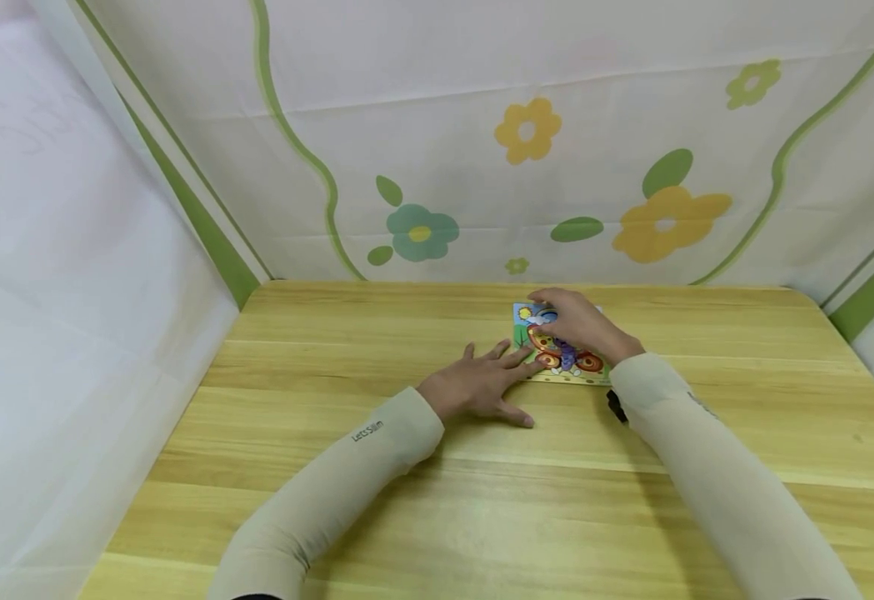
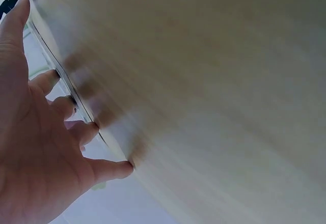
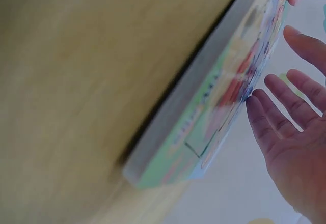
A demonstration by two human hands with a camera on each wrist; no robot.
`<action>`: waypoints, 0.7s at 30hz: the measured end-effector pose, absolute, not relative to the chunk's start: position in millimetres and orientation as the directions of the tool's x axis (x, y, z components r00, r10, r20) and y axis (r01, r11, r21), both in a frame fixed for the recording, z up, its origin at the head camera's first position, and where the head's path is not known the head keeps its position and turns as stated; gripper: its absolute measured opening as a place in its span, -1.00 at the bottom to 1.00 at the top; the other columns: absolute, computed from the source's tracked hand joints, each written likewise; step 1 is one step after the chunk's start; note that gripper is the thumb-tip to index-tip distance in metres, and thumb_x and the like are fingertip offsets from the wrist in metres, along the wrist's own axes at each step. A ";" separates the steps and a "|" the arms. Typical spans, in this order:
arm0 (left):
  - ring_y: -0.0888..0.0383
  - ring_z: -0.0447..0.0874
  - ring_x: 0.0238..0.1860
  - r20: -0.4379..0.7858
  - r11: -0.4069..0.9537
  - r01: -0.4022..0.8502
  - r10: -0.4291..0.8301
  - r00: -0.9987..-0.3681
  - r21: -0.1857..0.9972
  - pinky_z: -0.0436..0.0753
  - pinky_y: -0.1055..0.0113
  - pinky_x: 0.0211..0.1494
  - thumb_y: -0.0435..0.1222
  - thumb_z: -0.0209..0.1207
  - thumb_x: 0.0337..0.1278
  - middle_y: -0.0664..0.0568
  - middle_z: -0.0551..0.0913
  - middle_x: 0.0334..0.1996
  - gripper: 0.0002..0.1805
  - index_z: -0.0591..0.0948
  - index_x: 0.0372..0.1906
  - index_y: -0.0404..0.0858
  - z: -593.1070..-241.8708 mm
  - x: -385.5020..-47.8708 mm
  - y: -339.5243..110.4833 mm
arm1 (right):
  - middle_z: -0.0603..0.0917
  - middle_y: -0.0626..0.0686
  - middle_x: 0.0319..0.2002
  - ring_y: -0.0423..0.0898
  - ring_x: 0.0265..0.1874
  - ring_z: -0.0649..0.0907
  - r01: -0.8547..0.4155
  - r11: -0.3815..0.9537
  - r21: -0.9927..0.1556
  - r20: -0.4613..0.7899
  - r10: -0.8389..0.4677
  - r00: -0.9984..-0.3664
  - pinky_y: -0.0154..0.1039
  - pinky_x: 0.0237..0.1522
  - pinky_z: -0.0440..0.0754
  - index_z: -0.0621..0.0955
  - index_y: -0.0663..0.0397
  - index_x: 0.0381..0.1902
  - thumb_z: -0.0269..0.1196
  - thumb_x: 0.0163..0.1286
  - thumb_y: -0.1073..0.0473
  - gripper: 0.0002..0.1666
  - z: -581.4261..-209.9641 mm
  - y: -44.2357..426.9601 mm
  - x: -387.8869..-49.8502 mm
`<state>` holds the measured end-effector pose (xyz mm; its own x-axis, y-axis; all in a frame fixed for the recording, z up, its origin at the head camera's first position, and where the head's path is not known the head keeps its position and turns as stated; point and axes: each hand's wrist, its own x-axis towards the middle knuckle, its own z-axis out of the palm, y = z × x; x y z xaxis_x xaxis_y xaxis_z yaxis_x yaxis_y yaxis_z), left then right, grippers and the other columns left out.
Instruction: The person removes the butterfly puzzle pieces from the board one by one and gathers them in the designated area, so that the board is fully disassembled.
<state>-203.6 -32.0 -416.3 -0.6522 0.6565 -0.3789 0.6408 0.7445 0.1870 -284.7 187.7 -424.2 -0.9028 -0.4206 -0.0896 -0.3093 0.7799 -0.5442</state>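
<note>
A butterfly picture puzzle board lies flat on the wooden table, with a sun, a tree and a red-winged butterfly with a purple body on it. My left hand is spread at the board's left side, its fingertips on the lower left part and its thumb on the table. Over the upper right of the board is my right hand, covering that part. The right wrist view shows the fingers of this hand slightly bent, with a fingertip touching the board's face. No grasped piece is visible there.
The pale wooden table extends around the board. White cloth with printed flowers hangs behind its far edge, and more white cloth hangs at the left. A small black object sits beneath the right wrist.
</note>
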 end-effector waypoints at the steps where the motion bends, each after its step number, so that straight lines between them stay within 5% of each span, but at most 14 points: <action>1: 0.04 -0.32 0.75 -0.380 0.745 0.642 0.656 -0.652 0.184 -0.05 -0.37 0.65 0.44 0.07 0.29 0.30 -0.32 0.74 0.06 -0.17 0.71 0.31 -416.5 -203.7 -31.9 | 0.47 0.35 0.46 0.34 0.41 0.50 -0.313 0.781 -0.541 -0.089 -0.423 -0.902 0.31 0.41 0.44 0.36 0.27 0.55 0.34 0.50 0.17 -0.24 -424.3 187.1 -284.9; 21: 0.05 -0.34 0.75 -0.384 0.749 0.636 0.651 -0.654 0.186 -0.06 -0.40 0.64 0.42 0.09 0.29 0.30 -0.32 0.74 0.06 -0.18 0.71 0.32 -416.5 -202.6 -31.5 | 0.48 0.35 0.46 0.37 0.45 0.42 -0.340 0.786 -0.516 -0.106 -0.453 -0.885 0.36 0.44 0.37 0.42 0.25 0.51 0.36 0.47 0.22 -0.29 -426.7 181.7 -290.0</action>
<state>-202.6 -31.5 -416.5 -0.6543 0.6512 -0.3845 0.6360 0.7489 0.1860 -290.0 181.7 -426.7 -0.8854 -0.4526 -0.1060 -0.3399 0.7860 -0.5164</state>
